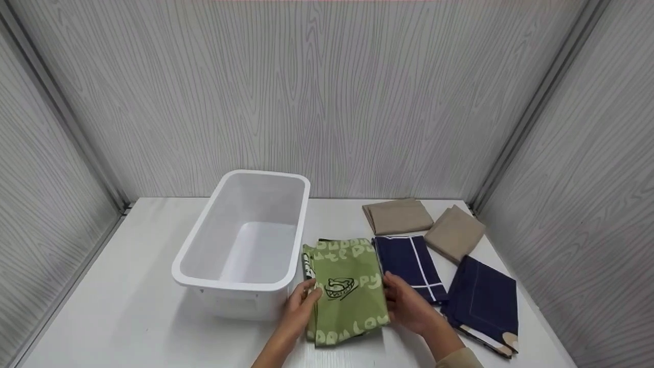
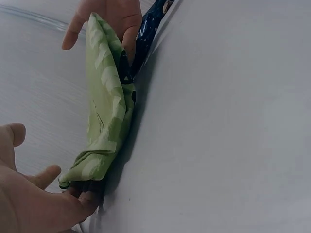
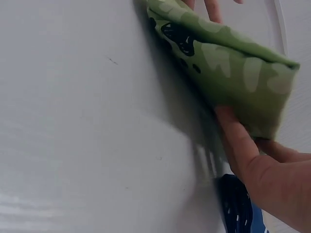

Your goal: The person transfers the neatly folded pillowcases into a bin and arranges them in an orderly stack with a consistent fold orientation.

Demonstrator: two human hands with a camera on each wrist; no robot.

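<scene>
A folded green cloth [image 1: 350,291] with pale lettering and a black line drawing lies between my two hands. My left hand [image 1: 299,309] holds its left edge. In the left wrist view some fingers of my left hand [image 2: 43,204] go under the cloth [image 2: 104,107], partly hidden, while other digits stand apart. On the opposite edge is my right hand [image 1: 409,306]. The right wrist view shows one finger of my right hand [image 3: 272,174] along the underside of the cloth [image 3: 243,80] and another digit behind its corner.
Left of the cloth stands a white plastic tub [image 1: 240,286]. To the right lie a folded navy cloth with white lines [image 1: 406,263], another navy cloth [image 1: 483,301] and two folded tan cloths [image 1: 401,217], all on the white table [image 1: 127,306]. Grey walls enclose it.
</scene>
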